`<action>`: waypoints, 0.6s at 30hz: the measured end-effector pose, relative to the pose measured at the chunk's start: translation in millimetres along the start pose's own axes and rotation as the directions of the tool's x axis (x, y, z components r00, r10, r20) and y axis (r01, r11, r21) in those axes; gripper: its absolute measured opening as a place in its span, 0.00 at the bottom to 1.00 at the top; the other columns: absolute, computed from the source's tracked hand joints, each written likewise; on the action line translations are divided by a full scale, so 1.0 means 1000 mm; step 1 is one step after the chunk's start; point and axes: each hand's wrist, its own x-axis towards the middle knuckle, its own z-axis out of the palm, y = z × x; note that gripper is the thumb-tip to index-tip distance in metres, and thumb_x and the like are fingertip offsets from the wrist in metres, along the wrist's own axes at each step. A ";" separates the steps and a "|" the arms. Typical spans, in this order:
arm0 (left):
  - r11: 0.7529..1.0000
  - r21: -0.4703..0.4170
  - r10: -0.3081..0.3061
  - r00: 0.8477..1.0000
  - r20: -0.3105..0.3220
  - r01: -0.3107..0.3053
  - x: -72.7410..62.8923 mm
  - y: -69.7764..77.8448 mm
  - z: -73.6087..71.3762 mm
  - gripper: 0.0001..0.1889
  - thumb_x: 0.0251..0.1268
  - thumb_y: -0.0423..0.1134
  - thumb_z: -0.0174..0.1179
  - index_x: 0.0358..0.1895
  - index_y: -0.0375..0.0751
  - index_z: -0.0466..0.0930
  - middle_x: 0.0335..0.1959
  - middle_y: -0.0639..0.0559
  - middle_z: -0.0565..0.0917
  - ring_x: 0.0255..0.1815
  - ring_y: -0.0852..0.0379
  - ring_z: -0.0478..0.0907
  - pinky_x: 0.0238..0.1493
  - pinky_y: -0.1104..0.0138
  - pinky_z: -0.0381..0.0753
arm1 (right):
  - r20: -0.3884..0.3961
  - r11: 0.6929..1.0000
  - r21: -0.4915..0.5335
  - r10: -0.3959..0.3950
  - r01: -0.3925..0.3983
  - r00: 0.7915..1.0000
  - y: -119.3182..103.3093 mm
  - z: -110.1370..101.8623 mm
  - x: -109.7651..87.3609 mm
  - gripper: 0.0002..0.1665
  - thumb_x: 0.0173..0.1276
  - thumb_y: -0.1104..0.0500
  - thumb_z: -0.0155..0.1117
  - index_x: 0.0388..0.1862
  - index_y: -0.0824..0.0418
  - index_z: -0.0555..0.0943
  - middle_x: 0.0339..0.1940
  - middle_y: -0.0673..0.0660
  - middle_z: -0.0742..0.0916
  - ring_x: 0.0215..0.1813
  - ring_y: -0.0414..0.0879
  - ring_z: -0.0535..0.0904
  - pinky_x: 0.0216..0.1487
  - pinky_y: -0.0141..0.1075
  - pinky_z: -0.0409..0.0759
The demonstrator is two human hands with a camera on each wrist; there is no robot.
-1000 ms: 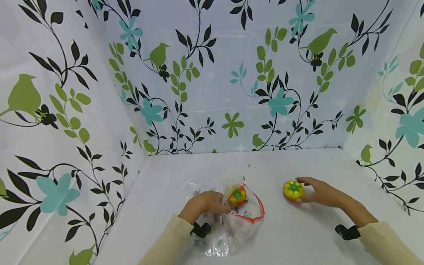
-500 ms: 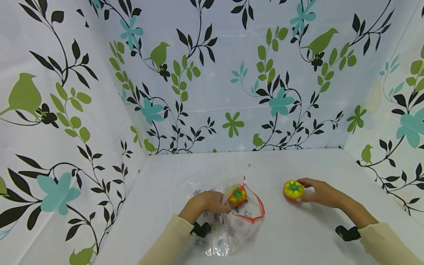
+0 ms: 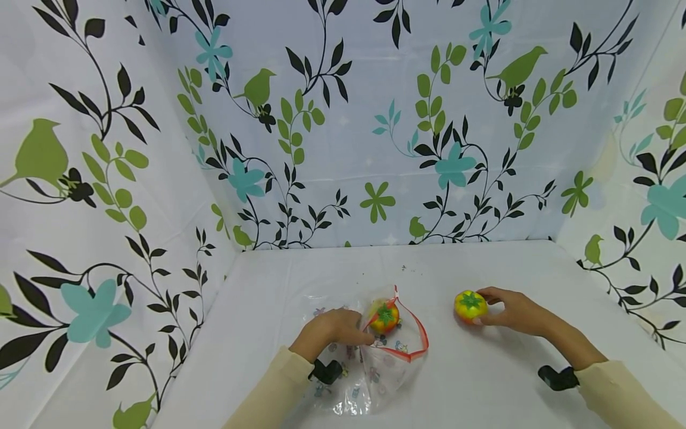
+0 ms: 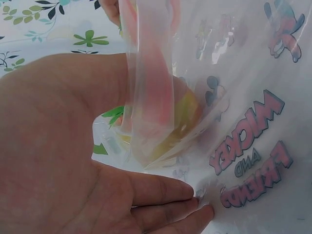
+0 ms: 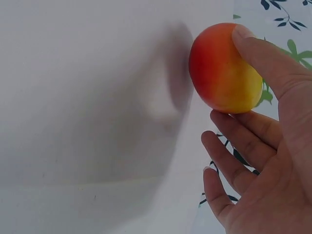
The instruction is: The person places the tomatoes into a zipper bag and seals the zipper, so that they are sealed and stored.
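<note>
A clear plastic bag [image 3: 370,372] with a red drawstring rim and cartoon prints lies on the table, its mouth towards the right. My left hand [image 3: 334,328] holds the near-left edge of that mouth, the thumb partly behind the film in the left wrist view. Inside the bag sits a red-and-yellow toy fruit [image 3: 384,317], tomato-like with a green leafy top. A second toy fruit [image 5: 222,68] of the same kind is pinched by my right hand [image 3: 514,311] between thumb and fingers. In the right wrist view it appears off the table, its shadow beside it.
The white table [image 3: 461,381] is bounded by cloth walls [image 3: 396,119] printed with leaves, birds and flowers. Small dark specks [image 3: 404,267] mark the table behind the bag. A black wrist camera [image 3: 558,377] sits on each wrist.
My right hand has moved slightly left with the toy fruit in its fingers. The left hand and the bag have stayed where they were.
</note>
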 end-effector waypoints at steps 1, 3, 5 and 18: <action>1.000 -0.001 0.000 1.000 -0.001 0.000 0.000 0.000 0.000 0.23 0.62 0.61 0.65 0.45 0.45 0.80 0.35 0.51 0.81 0.34 0.48 0.82 0.38 0.53 0.88 | -0.001 1.000 0.005 -0.002 0.002 1.000 -0.002 0.000 0.001 0.44 0.65 0.42 0.78 0.70 0.66 0.76 0.61 0.66 0.85 0.62 0.65 0.80 0.56 0.60 0.85; 1.000 -0.003 0.000 1.000 -0.003 0.000 0.001 0.000 0.001 0.23 0.62 0.61 0.65 0.45 0.45 0.79 0.35 0.51 0.81 0.34 0.48 0.82 0.38 0.53 0.88 | -0.002 1.000 0.012 -0.002 0.002 1.000 -0.007 0.001 0.002 0.43 0.65 0.42 0.78 0.70 0.65 0.76 0.60 0.65 0.86 0.62 0.64 0.80 0.55 0.59 0.85; 1.000 -0.005 0.000 1.000 -0.004 0.000 0.001 -0.001 0.001 0.23 0.62 0.61 0.65 0.45 0.45 0.79 0.35 0.51 0.81 0.33 0.48 0.82 0.38 0.53 0.88 | -0.007 1.000 0.019 -0.002 0.002 1.000 -0.012 0.002 0.002 0.43 0.64 0.42 0.78 0.70 0.65 0.76 0.60 0.64 0.86 0.62 0.63 0.80 0.55 0.58 0.86; 1.000 -0.008 0.008 1.000 -0.001 -0.008 0.000 0.000 0.000 0.22 0.63 0.61 0.65 0.44 0.45 0.79 0.35 0.51 0.81 0.34 0.48 0.82 0.38 0.53 0.88 | -0.045 0.997 0.039 -0.058 0.060 0.997 -0.047 0.009 0.007 0.42 0.63 0.41 0.79 0.69 0.63 0.78 0.60 0.59 0.87 0.59 0.56 0.81 0.55 0.55 0.86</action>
